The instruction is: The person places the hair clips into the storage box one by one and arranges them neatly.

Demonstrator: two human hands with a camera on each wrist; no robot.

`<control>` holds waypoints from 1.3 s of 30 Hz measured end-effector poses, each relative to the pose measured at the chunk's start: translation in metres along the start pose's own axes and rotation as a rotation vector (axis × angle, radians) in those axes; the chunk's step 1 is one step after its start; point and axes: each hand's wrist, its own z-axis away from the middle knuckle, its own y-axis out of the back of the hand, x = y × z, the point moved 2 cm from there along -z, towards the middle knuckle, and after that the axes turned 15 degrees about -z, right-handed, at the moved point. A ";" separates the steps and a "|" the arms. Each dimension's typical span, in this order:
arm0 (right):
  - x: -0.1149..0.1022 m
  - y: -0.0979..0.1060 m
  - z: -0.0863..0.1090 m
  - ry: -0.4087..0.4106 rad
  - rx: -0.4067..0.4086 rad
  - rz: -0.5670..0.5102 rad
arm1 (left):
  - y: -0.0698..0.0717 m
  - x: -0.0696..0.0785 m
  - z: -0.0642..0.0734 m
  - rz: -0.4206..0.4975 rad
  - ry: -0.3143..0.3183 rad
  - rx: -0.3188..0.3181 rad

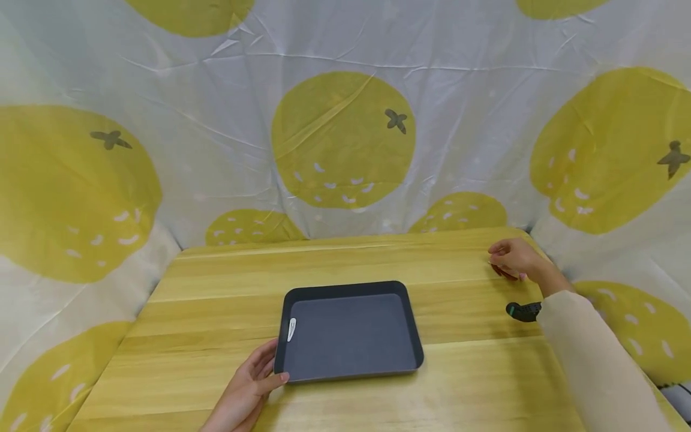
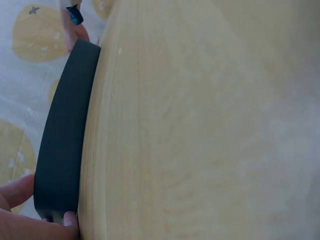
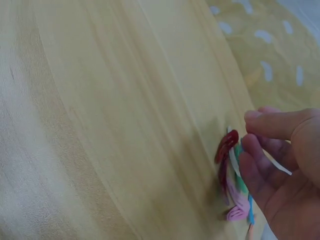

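Observation:
A dark rectangular baking tray [image 1: 351, 336] with a low rim and a white label [image 1: 292, 329] lies on the table. My left hand [image 1: 251, 384] grips its near-left corner, thumb over the rim and fingers at the outer side. In the left wrist view, the tray's side wall [image 2: 65, 130] rises between thumb and fingers. My right hand [image 1: 515, 257] is at the far right, curled over a bundle of thin coloured bands [image 3: 235, 185] in red, white, green, pink and blue. Its fingertips overlap the bundle; I cannot tell whether they pinch any band.
The wooden table [image 1: 216, 312] backs onto a hanging white cloth [image 1: 464, 138] with yellow fruit prints, which also falls along the left and right sides. A black device with a green stripe [image 1: 522, 311] sits at my right wrist, beside the beige sleeve [image 1: 594, 360].

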 end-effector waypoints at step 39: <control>0.003 -0.003 -0.005 0.023 0.003 0.152 | 0.001 0.000 -0.001 -0.026 0.003 -0.001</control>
